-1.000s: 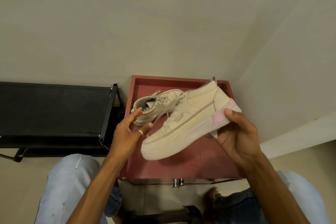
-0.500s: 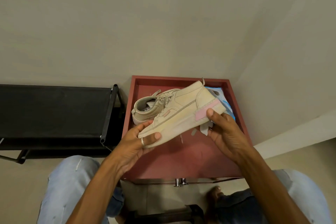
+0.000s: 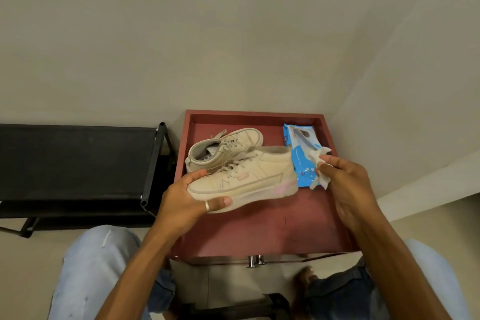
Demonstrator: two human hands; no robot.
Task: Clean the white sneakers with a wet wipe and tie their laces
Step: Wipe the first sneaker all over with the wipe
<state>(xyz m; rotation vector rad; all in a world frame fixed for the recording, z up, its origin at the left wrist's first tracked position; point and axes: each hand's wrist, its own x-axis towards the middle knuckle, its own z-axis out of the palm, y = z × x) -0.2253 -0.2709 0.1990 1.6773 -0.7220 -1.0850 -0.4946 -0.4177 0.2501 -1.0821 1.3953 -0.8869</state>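
Note:
My left hand (image 3: 191,199) grips the toe end of a white sneaker (image 3: 255,175) with a pink heel patch, holding it level just above the red table (image 3: 259,231). Its laces hang loose. The second white sneaker (image 3: 220,149) lies on the table behind it, laces untied. My right hand (image 3: 345,179) pinches a crumpled white wet wipe (image 3: 318,163) to the right of the held sneaker's heel, apart from it. A blue pack of wipes (image 3: 298,148) lies on the table at the back right, partly under the wipe.
The red table has a raised rim (image 3: 254,114) and stands in a corner between two plain walls. A black shoe rack (image 3: 78,161) stands to its left. My knees in light jeans (image 3: 96,267) are below, and metal knobs (image 3: 254,260) sit at the table's front edge.
The sneaker came down and turned level. My right hand let go of its heel and now holds the wet wipe, while my left hand closed on the toe. The wipe pack came into view.

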